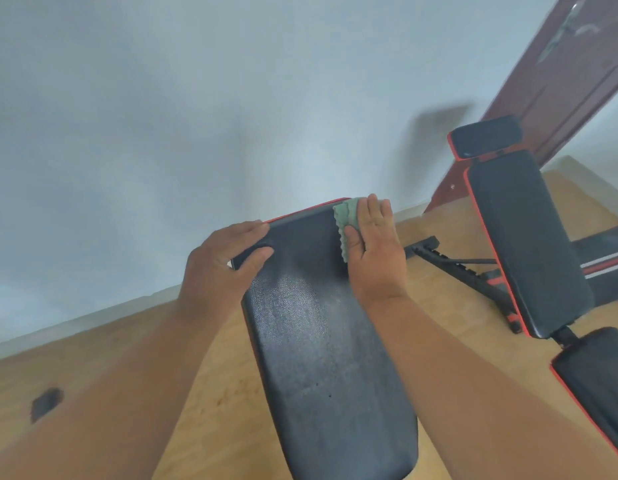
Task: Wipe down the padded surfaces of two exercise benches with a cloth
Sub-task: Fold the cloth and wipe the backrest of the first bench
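A pale wall fills the space beyond my hands, meeting a wooden floor along a light skirting board; a dark red door stands far off to my right. Between my forearms runs the near bench, a long black padded board with red piping at its far edge, its grained surface showing a dull sheen below my hands.

My left hand grips the far left corner of this pad, fingers wrapped over the edge and thumb lying on top. My right hand lies flat near the far right corner, fingers straight and close together, pressing the cloth down onto the padding. The cloth is pale green with a wavy edge; most of it is hidden beneath my palm, and only the strip toward my left hand and the far end show.

Well to the right of my right hand stands the second bench, also black with red trim, its back pad tilted up with a small headrest at the top and a separate seat pad nearer to me. Its black metal frame rests on the floor between the two benches. A dark mark lies on the floor outside my left forearm.
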